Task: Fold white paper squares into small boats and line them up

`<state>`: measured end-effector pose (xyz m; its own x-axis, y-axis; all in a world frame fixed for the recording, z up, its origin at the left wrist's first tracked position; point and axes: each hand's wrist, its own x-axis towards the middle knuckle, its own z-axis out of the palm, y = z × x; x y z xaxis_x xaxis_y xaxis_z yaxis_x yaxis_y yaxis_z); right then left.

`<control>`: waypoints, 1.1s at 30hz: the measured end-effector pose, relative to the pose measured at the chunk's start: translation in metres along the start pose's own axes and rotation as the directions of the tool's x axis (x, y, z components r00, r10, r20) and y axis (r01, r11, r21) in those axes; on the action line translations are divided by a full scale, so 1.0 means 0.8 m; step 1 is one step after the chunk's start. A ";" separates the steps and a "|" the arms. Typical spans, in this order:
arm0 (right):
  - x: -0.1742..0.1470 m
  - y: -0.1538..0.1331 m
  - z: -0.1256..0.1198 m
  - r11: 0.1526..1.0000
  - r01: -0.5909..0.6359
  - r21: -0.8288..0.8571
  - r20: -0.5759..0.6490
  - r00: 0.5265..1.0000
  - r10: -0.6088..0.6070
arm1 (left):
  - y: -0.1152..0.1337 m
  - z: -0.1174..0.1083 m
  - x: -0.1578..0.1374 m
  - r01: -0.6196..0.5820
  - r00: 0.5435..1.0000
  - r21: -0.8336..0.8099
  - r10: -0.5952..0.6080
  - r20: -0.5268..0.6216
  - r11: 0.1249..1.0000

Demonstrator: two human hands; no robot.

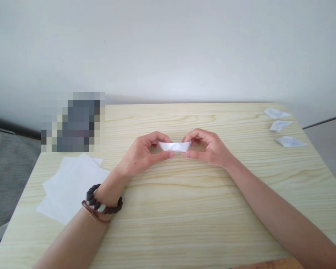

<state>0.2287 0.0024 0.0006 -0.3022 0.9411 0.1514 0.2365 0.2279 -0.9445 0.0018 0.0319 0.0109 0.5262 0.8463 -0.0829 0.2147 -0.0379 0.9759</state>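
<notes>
A small folded white paper boat (175, 147) is held over the middle of the table, its long side facing me. My left hand (145, 151) pinches its left end, thumb on the near side and fingers behind. At the right end, my right hand (207, 147) grips it in the same way. Both thumb tips rest near the boat's lower edge, a short gap apart. The fingertips behind the paper are partly hidden.
Loose white paper sheets (70, 186) overlap on the table's left side, partly behind my left forearm. Beyond them is a blurred-out dark object (77, 125). Three folded paper pieces (290, 141) lie in a column at the far right. A wall (184, 48) rises behind the wood-grain table (179, 216).
</notes>
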 end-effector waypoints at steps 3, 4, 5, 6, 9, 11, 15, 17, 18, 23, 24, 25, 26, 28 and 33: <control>0.000 0.002 0.000 0.995 0.002 0.099 0.008 1.000 -0.003 | 0.001 0.001 0.000 -0.022 1.000 0.041 0.022 0.013 0.999; 0.000 0.002 -0.001 0.993 -0.003 0.121 0.014 1.000 0.001 | 0.001 0.001 0.000 -0.037 0.999 0.056 0.036 0.018 0.998; 0.001 0.002 -0.001 0.990 -0.011 0.139 0.019 1.000 0.008 | 0.001 0.001 0.000 -0.053 0.998 0.070 0.052 0.023 0.996; 0.001 0.003 -0.001 0.988 -0.023 0.154 0.022 1.000 0.020 | 0.001 0.001 0.001 -0.069 0.997 0.082 0.067 0.029 0.994; 0.003 0.003 -0.004 0.970 -0.095 0.225 0.062 0.995 0.083 | 0.002 0.002 0.004 -0.116 0.992 0.081 0.112 0.053 0.990; 0.004 0.004 -0.007 0.941 -0.164 0.295 0.131 0.983 0.130 | 0.004 0.003 0.006 -0.129 0.990 0.052 0.125 0.071 0.990; 0.006 0.005 -0.011 0.895 -0.232 0.382 0.209 0.965 0.160 | 0.007 0.003 0.008 -0.097 0.991 0.023 0.095 0.099 0.995; 0.006 0.004 -0.011 0.888 -0.227 0.400 0.207 0.966 0.154 | 0.006 0.001 0.007 -0.081 0.990 0.001 0.081 0.113 0.997; 0.007 0.004 -0.011 0.886 -0.223 0.407 0.204 0.967 0.150 | 0.005 0.000 0.007 -0.078 0.990 -0.011 0.079 0.116 0.997; 0.008 0.003 -0.010 0.883 -0.207 0.421 0.178 0.974 0.143 | 0.004 0.002 0.009 -0.095 0.984 -0.114 0.110 0.139 0.989; 0.008 0.004 -0.011 0.878 -0.205 0.432 0.170 0.975 0.144 | 0.006 0.005 0.009 -0.089 0.980 -0.172 0.116 0.159 0.981; 0.008 0.005 -0.012 0.870 -0.202 0.449 0.159 0.977 0.145 | 0.008 0.008 0.010 -0.070 0.976 -0.230 0.114 0.183 0.971; 0.009 0.006 -0.013 0.860 -0.198 0.470 0.143 0.979 0.147 | 0.009 0.012 0.011 -0.048 0.976 -0.270 0.104 0.194 0.962; 0.009 0.008 -0.014 0.838 -0.189 0.512 0.101 0.982 0.160 | 0.012 0.019 0.013 -0.018 0.984 -0.290 0.069 0.167 0.957; 0.010 0.006 -0.006 0.792 -0.184 0.582 0.094 0.983 0.160 | 0.007 0.026 0.017 -0.057 0.998 -0.357 0.066 0.012 0.932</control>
<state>0.2320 0.0124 -0.0011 -0.3456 0.9379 -0.0292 -0.2950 -0.1382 -0.9455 0.0274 0.0322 0.0111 0.5491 0.8355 -0.0212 -0.1235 0.1062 0.9866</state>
